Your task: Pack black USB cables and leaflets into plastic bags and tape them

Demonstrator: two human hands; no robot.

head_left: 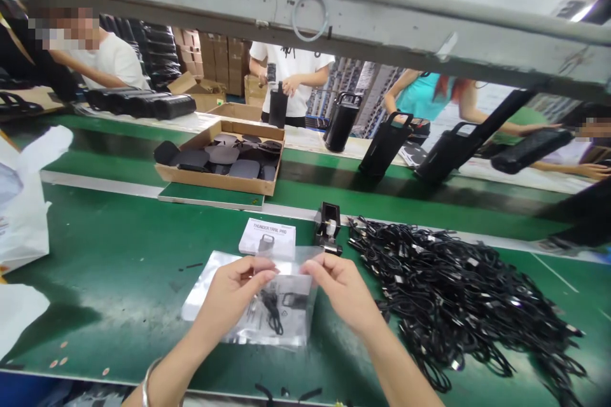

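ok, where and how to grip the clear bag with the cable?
Pinch the clear bag near its far end, one hand from each side, as the left hand and right hand do. It looks thin there; the black cable bulks up the nearer part, likely a worse hold.

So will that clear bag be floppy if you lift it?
Probably: the clear bag looks like thin, see-through film. The bundled black cable inside may make it sag low down. It could feel slippery, since the plastic looks shiny.

Beyond a cardboard tray (214, 182) of dark pads (222, 154) stands a white-shirted person (304, 96).
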